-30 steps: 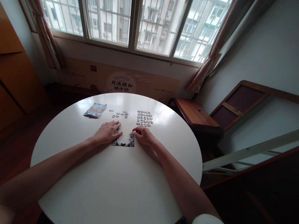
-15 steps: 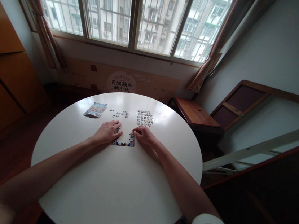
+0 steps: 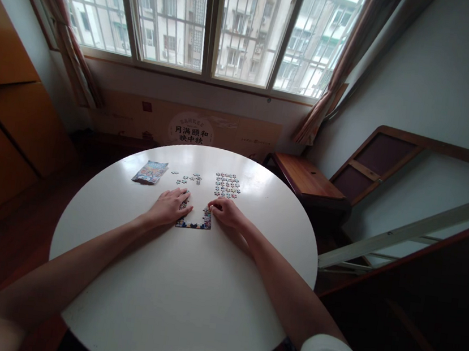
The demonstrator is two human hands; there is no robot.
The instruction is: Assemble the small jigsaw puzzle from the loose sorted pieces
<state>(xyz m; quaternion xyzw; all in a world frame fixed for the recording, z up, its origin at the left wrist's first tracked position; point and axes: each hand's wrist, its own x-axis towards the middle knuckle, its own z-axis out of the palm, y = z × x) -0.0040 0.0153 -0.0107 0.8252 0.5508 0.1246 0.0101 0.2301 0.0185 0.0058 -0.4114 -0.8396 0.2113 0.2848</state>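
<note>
A partly built jigsaw frame (image 3: 194, 224) lies on the round white table (image 3: 178, 288). My left hand (image 3: 170, 206) rests flat on its left edge, fingers stretched out. My right hand (image 3: 225, 211) is at the frame's right edge, its fingers curled and the fingertips pressing on a puzzle piece (image 3: 207, 213) there. Beyond the hands, sorted loose pieces (image 3: 227, 185) lie in rows, and a smaller scatter of pieces (image 3: 188, 179) lies to their left.
A colourful printed packet (image 3: 150, 171) lies at the table's far left. A folded wooden table and bench (image 3: 307, 176) stand to the right by the wall. Windows and a cardboard panel are behind the table; a wooden cabinet is at the left.
</note>
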